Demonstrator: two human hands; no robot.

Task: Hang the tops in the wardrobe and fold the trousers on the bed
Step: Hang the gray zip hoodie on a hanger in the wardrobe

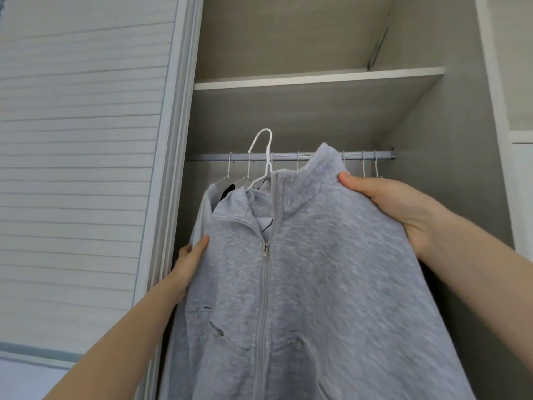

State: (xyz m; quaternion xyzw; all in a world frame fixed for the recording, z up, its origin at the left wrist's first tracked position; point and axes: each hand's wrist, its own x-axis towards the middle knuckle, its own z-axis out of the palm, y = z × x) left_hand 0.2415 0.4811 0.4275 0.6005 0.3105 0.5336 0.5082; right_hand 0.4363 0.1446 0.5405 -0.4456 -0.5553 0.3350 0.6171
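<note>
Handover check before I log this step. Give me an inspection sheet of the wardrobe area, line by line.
Surface: wardrobe shelf, nothing seen on it.
Job's things: grey zip jacket on white hanger, hook above the rail, not yet hooked on.
Clutter: other hangers on the rail; a dark garment behind the jacket.
Grips: left hand holds the jacket's left edge; right hand grips its shoulder.
Cables: nothing seen.
Surroundings: ribbed sliding door at left.
</note>
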